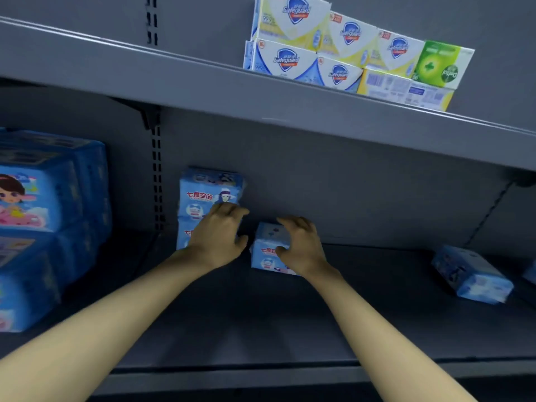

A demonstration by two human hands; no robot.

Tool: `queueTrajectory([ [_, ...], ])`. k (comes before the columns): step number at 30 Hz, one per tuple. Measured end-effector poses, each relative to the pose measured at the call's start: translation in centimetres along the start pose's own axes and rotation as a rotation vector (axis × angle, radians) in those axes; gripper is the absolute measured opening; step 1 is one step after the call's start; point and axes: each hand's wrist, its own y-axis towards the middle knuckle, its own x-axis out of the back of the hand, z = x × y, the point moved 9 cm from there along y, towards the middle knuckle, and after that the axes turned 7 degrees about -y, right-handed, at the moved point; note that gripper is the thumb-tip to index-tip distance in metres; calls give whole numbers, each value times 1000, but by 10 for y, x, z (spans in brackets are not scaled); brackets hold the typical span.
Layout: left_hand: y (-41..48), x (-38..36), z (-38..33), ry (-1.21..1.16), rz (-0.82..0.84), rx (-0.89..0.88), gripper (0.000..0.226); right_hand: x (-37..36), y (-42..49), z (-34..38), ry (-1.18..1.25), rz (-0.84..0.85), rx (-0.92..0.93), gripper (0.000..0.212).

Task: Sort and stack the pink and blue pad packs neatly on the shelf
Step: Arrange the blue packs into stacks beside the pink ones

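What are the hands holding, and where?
The right hand grips a single blue pack across its top, thumb on the front. The left hand touches the blue stack; grip unclear.

Lower shelf (261, 320): bulk packs (43, 227) stacked at far left. Stacked pair of packs (207, 192) at the back, left of centre, with the left hand (217, 236) against its front. Just beside it to the right is a single pack (268, 250), right hand (301, 245) over it. Loose pack (471, 275) lies well apart, far right. Upper shelf (174, 82): soap boxes (348, 53) piled right of centre.
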Motion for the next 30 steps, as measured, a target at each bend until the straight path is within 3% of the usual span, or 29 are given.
queueTrajectory([
  [8,-7,-57,0,-91,103,165,63,-19,-14,-45,61,107,-70,72],
  [13,-10,-86,11,-183,137,287,82,-35,-20,-64,188,143,-105,84],
  [20,-9,-111,19,-303,134,406,86,-54,-19,-80,410,157,-162,92],
  [26,-5,-118,14,-446,29,403,58,-67,-15,-80,472,160,-177,90],
  [30,-1,-116,6,-479,-19,376,53,-64,-11,-81,569,112,-219,85],
])
